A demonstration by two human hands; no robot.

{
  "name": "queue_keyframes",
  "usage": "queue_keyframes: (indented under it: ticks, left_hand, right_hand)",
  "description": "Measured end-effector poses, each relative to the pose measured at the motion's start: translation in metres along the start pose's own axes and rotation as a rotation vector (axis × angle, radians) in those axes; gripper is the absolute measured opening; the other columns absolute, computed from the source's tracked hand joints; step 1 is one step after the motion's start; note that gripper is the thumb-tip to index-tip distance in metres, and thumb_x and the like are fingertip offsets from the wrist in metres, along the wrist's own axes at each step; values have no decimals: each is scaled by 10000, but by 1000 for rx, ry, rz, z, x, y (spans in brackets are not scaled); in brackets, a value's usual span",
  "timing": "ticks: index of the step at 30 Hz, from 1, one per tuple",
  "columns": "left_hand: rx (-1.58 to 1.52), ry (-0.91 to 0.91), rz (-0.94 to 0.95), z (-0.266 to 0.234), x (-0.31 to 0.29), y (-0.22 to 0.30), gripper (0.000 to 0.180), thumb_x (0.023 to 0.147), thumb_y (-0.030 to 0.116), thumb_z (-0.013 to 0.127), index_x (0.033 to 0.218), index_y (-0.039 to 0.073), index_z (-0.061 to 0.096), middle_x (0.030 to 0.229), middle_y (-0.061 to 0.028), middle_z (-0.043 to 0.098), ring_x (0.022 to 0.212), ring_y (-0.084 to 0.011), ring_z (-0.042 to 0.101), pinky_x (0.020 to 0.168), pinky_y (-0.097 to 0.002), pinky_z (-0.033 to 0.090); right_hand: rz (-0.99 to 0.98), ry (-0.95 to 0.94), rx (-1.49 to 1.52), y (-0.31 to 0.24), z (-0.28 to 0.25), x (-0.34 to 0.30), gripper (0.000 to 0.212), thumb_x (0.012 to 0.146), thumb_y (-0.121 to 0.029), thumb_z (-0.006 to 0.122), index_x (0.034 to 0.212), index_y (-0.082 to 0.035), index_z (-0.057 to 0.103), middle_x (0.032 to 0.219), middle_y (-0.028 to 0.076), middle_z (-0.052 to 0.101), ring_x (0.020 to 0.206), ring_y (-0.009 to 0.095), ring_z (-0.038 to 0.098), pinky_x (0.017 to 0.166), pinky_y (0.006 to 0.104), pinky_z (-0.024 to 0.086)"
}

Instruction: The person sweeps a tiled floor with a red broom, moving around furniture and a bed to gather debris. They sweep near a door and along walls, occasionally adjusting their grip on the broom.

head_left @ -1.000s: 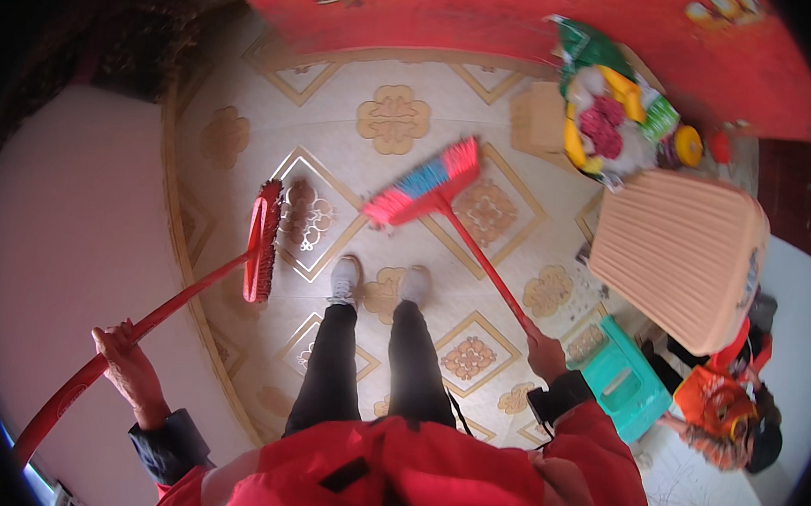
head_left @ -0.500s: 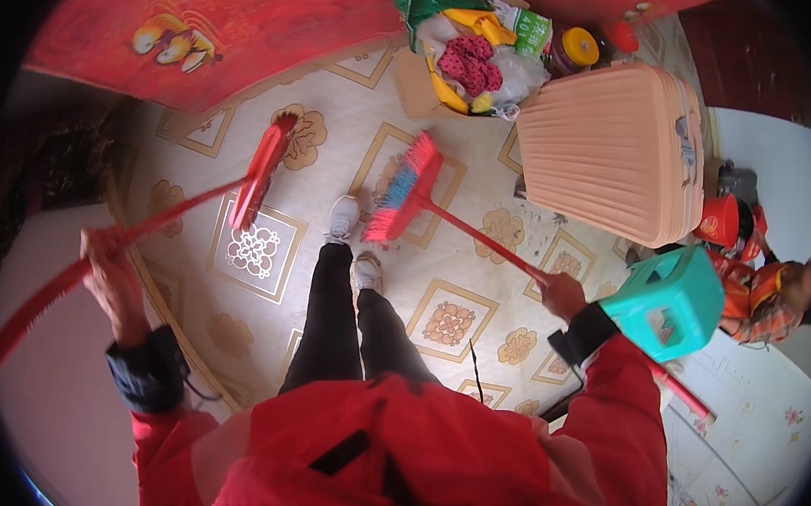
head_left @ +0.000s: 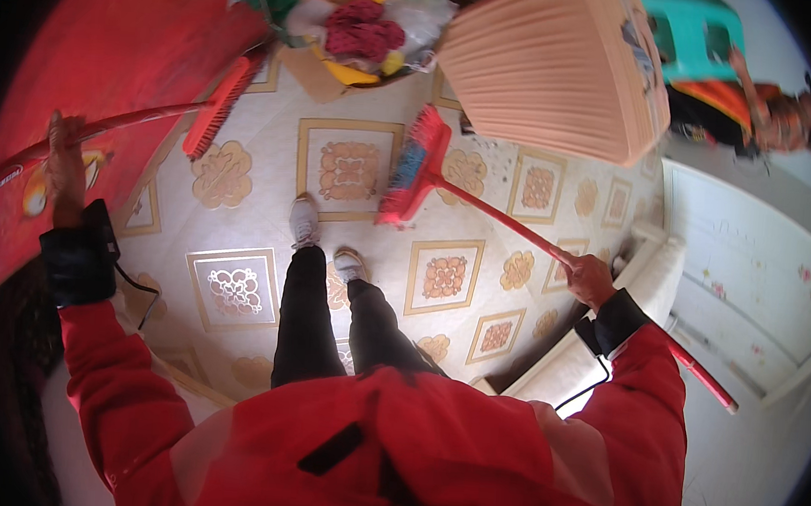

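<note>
My left hand (head_left: 66, 178) is closed around the handle of a red broom (head_left: 216, 106) with short red bristles. Its head hangs over the left side of the floor, beside the red wall, and I cannot tell whether it touches either. In my right hand (head_left: 591, 282) is the handle of a second red broom (head_left: 422, 171). That head, with red and blue bristles, is at the middle of the floor, just right of my shoes. Its handle runs back past my wrist to the lower right.
Ahead stand a cardboard box (head_left: 305, 72) of bags and cloths and a ribbed peach suitcase (head_left: 550, 70). At the upper right a person (head_left: 777, 119) has a hand on a teal plastic stool (head_left: 689, 33). White flowered panels (head_left: 743, 267) are at the right.
My view has shifted, bringing box and suitcase nearer the top. The left broom has swung up and left toward the red wall. The right broom stays low. The teal stool is now farther off.
</note>
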State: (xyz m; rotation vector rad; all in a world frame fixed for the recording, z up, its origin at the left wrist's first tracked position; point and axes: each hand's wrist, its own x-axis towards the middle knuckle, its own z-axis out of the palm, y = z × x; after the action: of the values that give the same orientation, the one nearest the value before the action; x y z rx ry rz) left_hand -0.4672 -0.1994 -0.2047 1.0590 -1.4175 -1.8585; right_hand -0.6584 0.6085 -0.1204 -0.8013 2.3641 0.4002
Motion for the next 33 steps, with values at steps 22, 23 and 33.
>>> queue_keyframes:
  ticks: [22,23,33]
  left_hand:
    - [1709,-769,1133,-56,-36,-164,439,818,211,585,1197,27,461,1031,-124,553,926,-292,537,792,-429,433]
    - [1641,-895,1396,-44,-78,-188,427,811,195,592,1183,23,472,1018,-128,553,910,-303,539,775,-441,437]
    - [1087,-604,-512,146,-347,-282,344,852,274,549,1132,77,513,992,-34,582,870,-151,567,669,-283,435]
  right_hand:
    - [885,45,1184,-255,358,-287,378,814,-157,551,1181,-250,547,695,200,577,624,325,611,511,386,448]
    - [921,84,1288,-271,378,-286,383,809,-143,556,1177,-250,553,658,196,555,593,304,606,492,379,429]
    - [974,397,1423,-264,496,-119,347,838,-102,523,1185,-86,530,864,193,616,674,328,616,547,363,467]
